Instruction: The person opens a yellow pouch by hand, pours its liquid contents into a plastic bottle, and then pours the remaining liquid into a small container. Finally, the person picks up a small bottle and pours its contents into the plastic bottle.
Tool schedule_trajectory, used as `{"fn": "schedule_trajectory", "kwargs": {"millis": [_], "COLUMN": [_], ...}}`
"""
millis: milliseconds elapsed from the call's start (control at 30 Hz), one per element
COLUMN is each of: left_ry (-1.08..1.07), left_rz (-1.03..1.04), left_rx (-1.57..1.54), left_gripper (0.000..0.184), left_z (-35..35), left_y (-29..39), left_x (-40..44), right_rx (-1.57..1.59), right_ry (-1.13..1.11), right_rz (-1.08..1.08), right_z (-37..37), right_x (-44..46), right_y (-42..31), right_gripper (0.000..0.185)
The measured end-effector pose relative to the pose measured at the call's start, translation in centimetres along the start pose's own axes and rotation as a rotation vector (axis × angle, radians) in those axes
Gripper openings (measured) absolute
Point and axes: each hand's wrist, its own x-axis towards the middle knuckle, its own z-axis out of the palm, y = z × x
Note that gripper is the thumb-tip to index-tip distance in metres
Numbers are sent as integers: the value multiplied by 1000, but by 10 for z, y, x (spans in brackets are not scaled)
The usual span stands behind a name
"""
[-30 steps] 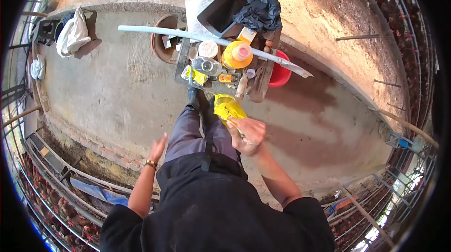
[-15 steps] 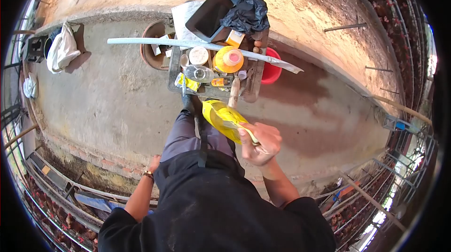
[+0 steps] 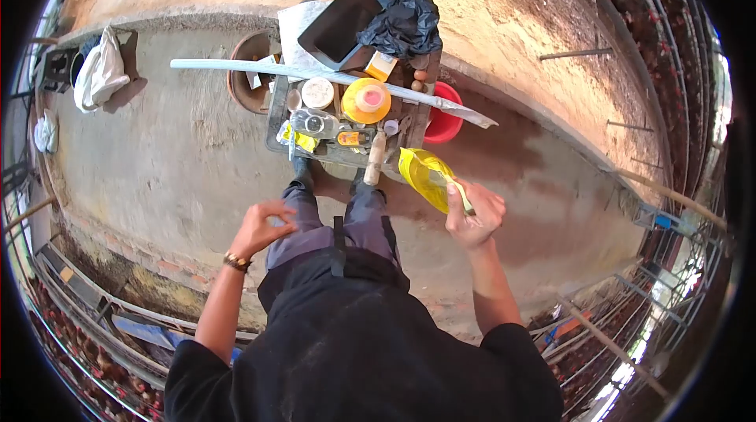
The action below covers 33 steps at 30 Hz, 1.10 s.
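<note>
One yellow packet (image 3: 424,174) is being pinched by the right hand (image 3: 476,219), near the right front corner of the table (image 3: 331,153). The left hand (image 3: 261,228) is curling thumb and fingers into a ring before the table; whether tips are touching, I cannot tell. An orange label (image 3: 349,138) there is looking unreadable.

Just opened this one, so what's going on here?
A person grips a yellow packet in the right hand, out in front of the body. The left hand is near the left thigh, thumb and forefinger curled together, with nothing visible in it. On the table stand a yellow bottle and a clear bottle; a long pale pipe lies across.
</note>
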Motion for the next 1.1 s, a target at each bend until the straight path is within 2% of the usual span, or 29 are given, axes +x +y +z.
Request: {"fn": "schedule_trajectory", "kwargs": {"millis": [67, 133, 200, 267, 367, 467, 600, 633, 700, 867, 1100], "left_ry": [20, 90, 60, 104, 142, 197, 198, 258, 338, 534, 629], "left_rz": [-26, 97, -18, -3, 170, 524, 511, 501, 443, 350, 307], "left_rx": [-55, -84, -41, 67, -122, -115, -203, -230, -252, -274, -323], "left_gripper": [24, 28, 31, 37, 44, 48, 41, 35, 32, 27, 18], "left_z": [29, 65, 99, 130, 153, 149, 152, 156, 162, 169, 169], "left_y": [46, 81, 110, 122, 145, 180, 186, 189, 183, 166, 155], "left_x": [39, 77, 111, 148, 183, 179, 158, 157, 154, 152, 159], "right_rx": [30, 62, 64, 96, 154, 180, 253, 269, 305, 312, 300], "right_ry": [16, 35, -3, -20, -28, -67, -143, -167, -206, -276, -263], "right_rz": [5, 36, 0, -22, -55, -115, -207, -225, -263, -337, -317], "right_z": [-3, -11, -18, -21, -23, -28, -18, -13, -2, 21, 43], "right_x": [-1, -10, -17, -23, -22, -20, -8, -9, -10, 0, 3], "right_y": [21, 33, 48, 60, 78, 92, 109, 113, 121, 136, 135], "right_gripper": [4, 4, 2, 2, 2, 4, 13, 16, 20, 22, 20]}}
